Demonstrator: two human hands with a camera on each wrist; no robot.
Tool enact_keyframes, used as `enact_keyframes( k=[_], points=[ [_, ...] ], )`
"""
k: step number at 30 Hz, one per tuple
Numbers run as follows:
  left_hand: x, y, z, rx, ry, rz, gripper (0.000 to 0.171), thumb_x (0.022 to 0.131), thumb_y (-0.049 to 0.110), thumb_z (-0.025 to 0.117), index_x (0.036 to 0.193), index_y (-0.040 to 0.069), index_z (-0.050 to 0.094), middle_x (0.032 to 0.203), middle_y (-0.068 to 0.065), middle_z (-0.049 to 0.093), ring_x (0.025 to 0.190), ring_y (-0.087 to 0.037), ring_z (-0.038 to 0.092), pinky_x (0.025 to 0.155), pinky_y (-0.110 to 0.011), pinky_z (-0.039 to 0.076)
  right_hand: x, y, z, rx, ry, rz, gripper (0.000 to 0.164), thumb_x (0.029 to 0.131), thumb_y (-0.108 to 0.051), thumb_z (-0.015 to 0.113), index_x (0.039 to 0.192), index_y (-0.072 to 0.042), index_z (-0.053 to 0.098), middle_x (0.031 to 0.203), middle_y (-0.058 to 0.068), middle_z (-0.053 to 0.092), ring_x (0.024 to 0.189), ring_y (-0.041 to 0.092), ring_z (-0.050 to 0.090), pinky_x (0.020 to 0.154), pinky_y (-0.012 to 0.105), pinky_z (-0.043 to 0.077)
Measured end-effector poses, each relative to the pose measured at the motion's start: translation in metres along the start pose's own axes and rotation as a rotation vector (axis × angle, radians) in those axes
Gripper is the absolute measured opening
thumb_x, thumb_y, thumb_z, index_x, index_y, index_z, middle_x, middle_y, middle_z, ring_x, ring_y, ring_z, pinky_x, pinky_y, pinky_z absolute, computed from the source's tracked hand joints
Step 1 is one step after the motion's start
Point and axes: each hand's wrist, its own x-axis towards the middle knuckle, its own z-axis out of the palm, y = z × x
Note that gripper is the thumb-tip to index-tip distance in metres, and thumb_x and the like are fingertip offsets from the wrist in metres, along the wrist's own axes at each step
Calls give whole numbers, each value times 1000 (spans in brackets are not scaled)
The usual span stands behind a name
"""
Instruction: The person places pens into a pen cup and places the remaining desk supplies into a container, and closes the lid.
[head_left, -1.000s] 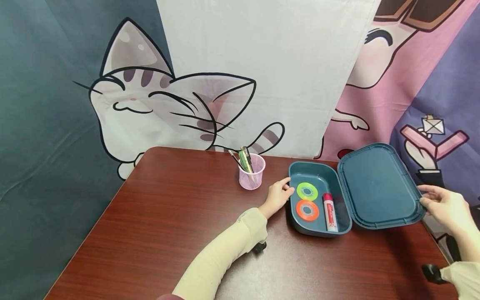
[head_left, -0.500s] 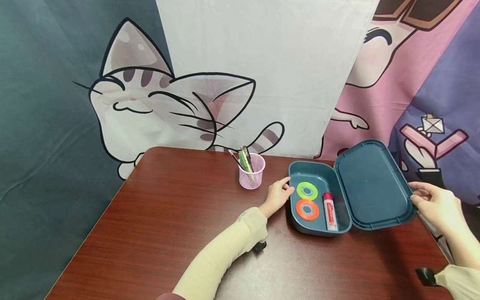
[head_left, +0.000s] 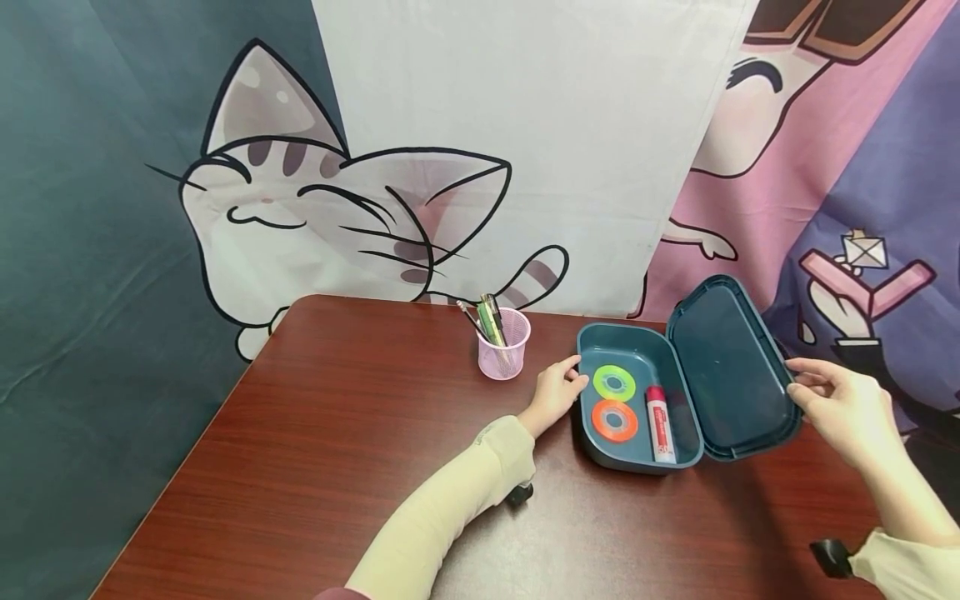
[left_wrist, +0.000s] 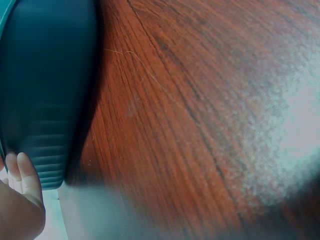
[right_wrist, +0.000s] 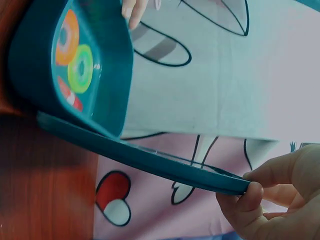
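A dark teal plastic box (head_left: pixel 641 468) stands on the table with its hinged lid (head_left: pixel 731 367) raised and tilted on the right side. My right hand (head_left: pixel 847 408) pinches the lid's outer edge between thumb and fingers, as the right wrist view also shows. At the box's left rim, my left hand (head_left: pixel 553 396) holds the edge with its fingertips; the left wrist view catches fingers (left_wrist: pixel 27 175) against the ribbed wall. Inside the box lie a green tape roll (head_left: pixel 614 382), an orange tape roll (head_left: pixel 614 421) and a white glue stick (head_left: pixel 660 429) with a red cap.
A pink mesh pen cup (head_left: pixel 504 354) with several pens and a pencil stands left of the box, towards the table's back edge. The brown wooden table (head_left: pixel 337 433) meets a cartoon-print cloth (head_left: pixel 450 100) behind it.
My right hand has moved left, swinging the lid up and towards the box. My left hand, the box and the things in it have stayed in place.
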Motion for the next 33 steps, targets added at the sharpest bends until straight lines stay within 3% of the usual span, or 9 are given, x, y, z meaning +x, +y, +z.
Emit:
enact_keyframes(
  k=[4, 7, 9, 11, 14, 17, 33],
  points=[
    [0, 0, 0, 4, 0, -2, 40, 83, 14, 58, 122, 5, 52, 78, -2, 58, 55, -1, 50, 54, -13, 41, -1, -11, 4, 53, -11, 7, 28, 82, -11, 56, 106, 3, 58, 66, -17, 57, 46, -11, 47, 42, 15, 38],
    [0, -1, 0, 3, -3, -5, 41, 83, 15, 58, 122, 5, 52, 78, -2, 57, 57, -1, 49, 55, -12, 40, -1, -19, 9, 86, -3, 0, 27, 81, -12, 58, 105, 2, 59, 68, -14, 59, 46, -11, 49, 42, 14, 41],
    [-1, -1, 0, 2, -3, -3, 41, 83, 15, 58, 122, 5, 52, 78, -2, 57, 57, 0, 49, 55, -12, 40, -2, -24, 12, 102, 2, -12, 27, 81, -12, 59, 104, 1, 60, 68, -20, 57, 47, -11, 50, 43, 14, 41],
    [-1, -1, 0, 1, -1, 1, 40, 83, 14, 58, 122, 4, 52, 79, -3, 58, 57, 0, 49, 55, -12, 40, -2, -29, 15, 118, 1, -24, 27, 81, -13, 60, 103, 1, 60, 69, -14, 60, 46, -11, 50, 43, 13, 41],
    [-1, -1, 0, -2, 0, 1, 41, 83, 14, 58, 122, 4, 52, 78, -3, 58, 56, 0, 49, 54, -12, 41, -3, -37, 19, 116, -11, -35, 27, 81, -14, 60, 104, 1, 60, 81, 14, 65, 47, -10, 51, 44, 13, 42],
    [-1, -2, 0, -5, 4, 6, 41, 83, 14, 58, 122, 4, 52, 77, -2, 57, 56, -1, 50, 54, -13, 41, -4, -43, 22, 118, -23, -41, 28, 81, -14, 60, 105, 1, 59, 89, 26, 62, 46, -9, 50, 44, 13, 41],
    [0, -1, 1, 22, 19, 8, 40, 82, 14, 59, 121, 4, 53, 76, -2, 59, 58, 1, 48, 56, -11, 39, -8, -70, 43, 175, 5, -107, 25, 78, -9, 63, 102, -5, 60, 89, 21, 64, 57, -22, 44, 42, 17, 40]
  ],
)
